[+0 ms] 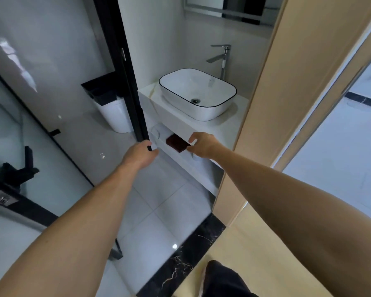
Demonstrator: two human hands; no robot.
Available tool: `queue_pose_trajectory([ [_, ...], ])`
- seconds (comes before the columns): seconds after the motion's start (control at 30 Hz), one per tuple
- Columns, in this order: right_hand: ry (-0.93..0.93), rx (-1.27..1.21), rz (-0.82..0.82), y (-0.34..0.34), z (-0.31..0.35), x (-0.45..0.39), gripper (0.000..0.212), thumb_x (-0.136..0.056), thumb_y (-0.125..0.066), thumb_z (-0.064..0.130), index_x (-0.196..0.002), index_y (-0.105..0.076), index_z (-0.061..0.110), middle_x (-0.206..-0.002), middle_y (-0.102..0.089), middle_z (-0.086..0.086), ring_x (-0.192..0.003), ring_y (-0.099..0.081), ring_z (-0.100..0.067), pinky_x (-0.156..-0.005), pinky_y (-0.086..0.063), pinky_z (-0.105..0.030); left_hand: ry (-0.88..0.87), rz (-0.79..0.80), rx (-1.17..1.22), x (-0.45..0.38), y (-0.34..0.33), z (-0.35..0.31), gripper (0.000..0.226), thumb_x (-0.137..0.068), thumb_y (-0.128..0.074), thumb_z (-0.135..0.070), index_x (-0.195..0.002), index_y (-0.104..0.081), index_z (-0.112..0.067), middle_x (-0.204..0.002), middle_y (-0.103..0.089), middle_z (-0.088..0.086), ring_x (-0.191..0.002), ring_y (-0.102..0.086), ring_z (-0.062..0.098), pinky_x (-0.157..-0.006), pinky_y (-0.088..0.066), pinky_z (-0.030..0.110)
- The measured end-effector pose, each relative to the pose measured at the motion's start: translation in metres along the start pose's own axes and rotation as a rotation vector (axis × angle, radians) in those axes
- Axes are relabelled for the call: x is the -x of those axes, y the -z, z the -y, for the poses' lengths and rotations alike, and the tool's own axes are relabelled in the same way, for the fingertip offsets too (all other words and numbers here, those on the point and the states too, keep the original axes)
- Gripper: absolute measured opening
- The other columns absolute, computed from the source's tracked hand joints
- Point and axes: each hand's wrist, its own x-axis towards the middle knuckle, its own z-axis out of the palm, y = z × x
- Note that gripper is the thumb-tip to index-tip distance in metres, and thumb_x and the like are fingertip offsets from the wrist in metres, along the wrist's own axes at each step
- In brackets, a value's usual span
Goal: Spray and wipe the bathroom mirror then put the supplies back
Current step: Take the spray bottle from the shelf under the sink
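Both arms reach forward toward the open shelf [176, 153] under the white counter [240, 123]. The left hand [140, 154] is at the lower end of the black door frame [124, 67], in front of the left end of the shelf. Its fingers are curled, and I cannot tell if they hold anything. The right hand [201, 146] hovers just in front of the shelf, with thumb and fingers bent and apart, holding nothing. A dark brown cloth [176, 143] lies folded on the shelf, just beside the right hand's fingertips; I cannot tell if they touch it. A pale round object [155, 133], maybe a bottle, stands at the left end of the shelf, but it is too faint to be sure.

On the counter sits a white basin [197, 93] with a thin black rim, and a metal tap [222, 58] stands behind it. The lower edge of the mirror [229, 9] shows at the top. A white bin [114, 116] with a black bag stands on the floor to the left, behind the door frame.
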Motion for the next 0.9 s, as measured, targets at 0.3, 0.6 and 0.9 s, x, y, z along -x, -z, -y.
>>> queue_pose_trajectory([
  [0.3, 0.016, -0.055, 0.032, -0.009, -0.004, -0.096, 0.039, -0.094, -0.059, 0.034, -0.128, -0.058, 0.014, -0.125, -0.063, -0.009, -0.116, -0.057, -0.029, -0.092, -0.046, -0.033, 0.015, -0.002, 0.038, -0.075, -0.009, 0.004, 0.059, -0.101, -0.05, -0.043, -0.154, -0.033, -0.022, -0.149, -0.047, 0.012, -0.133, -0.048, 0.031, -0.097, -0.039, 0.03],
  [0.6, 0.068, -0.223, 0.081, -0.035, 0.014, -0.221, 0.043, -0.091, -0.065, 0.034, -0.129, -0.059, 0.014, -0.127, -0.064, -0.008, -0.113, -0.061, -0.026, -0.095, -0.051, -0.033, 0.075, -0.055, 0.148, -0.17, -0.005, 0.015, 0.061, -0.102, -0.048, -0.044, -0.156, -0.029, -0.023, -0.151, -0.041, 0.011, -0.135, -0.044, 0.026, -0.099, -0.033, 0.025],
  [0.9, 0.036, -0.277, 0.094, -0.11, 0.014, -0.302, 0.045, -0.097, -0.06, 0.038, -0.134, -0.056, 0.012, -0.13, -0.062, -0.008, -0.118, -0.059, -0.024, -0.086, -0.042, -0.026, 0.102, -0.108, 0.274, -0.25, -0.035, 0.069, 0.063, -0.102, -0.051, -0.041, -0.158, -0.024, -0.025, -0.156, -0.037, 0.008, -0.14, -0.039, 0.022, -0.101, -0.028, 0.021],
])
